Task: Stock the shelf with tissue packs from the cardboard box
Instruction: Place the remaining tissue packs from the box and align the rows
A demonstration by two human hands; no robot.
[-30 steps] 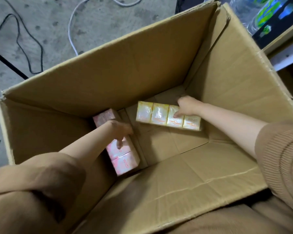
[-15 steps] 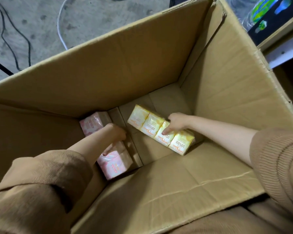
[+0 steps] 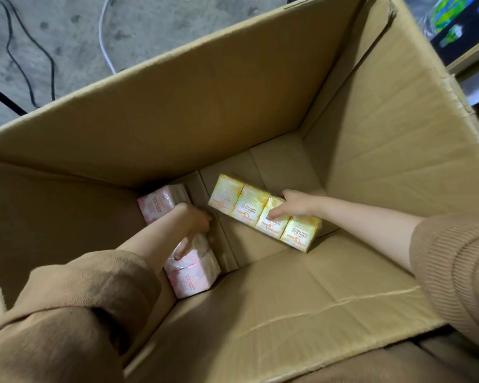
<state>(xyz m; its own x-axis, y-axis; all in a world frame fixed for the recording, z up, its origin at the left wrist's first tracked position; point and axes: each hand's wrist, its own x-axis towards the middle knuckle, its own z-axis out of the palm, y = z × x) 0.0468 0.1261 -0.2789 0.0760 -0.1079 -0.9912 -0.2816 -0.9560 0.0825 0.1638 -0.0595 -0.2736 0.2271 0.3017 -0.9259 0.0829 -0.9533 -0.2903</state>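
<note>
Concrete floor [image 3: 67,29] surrounds the open cardboard box [image 3: 260,313] that you lean over. Nearest to you, both brown sleeves [image 3: 67,313] are pushed back at the box rim, and both bare forearms reach down inside. On the box bottom, at the left, lies a pink tissue pack [image 3: 190,275], a strip of wrapped units that runs away from you along the left wall. Your left hand [image 3: 195,225] covers its middle, fingers curled over the top and clasping it. To the right lies a yellow tissue pack [image 3: 249,208], a row of four joined units printed "FLORAL BLISS MINI TISSUE", set diagonally across the bottom flaps. Your right hand [image 3: 293,205] grasps its third unit, fingers laid on the printed face and thumb hooked over the far edge. Whether either pack is clear of the bottom cannot be determined. The two packs lie apart, with a bare flap between them. Beyond the far wall, a black cable [image 3: 25,59] and a white cable [image 3: 104,42] trail over the floor. At the upper right, a shelf edge [image 3: 470,59] carries colourful wrapped goods [image 3: 448,15].
</note>
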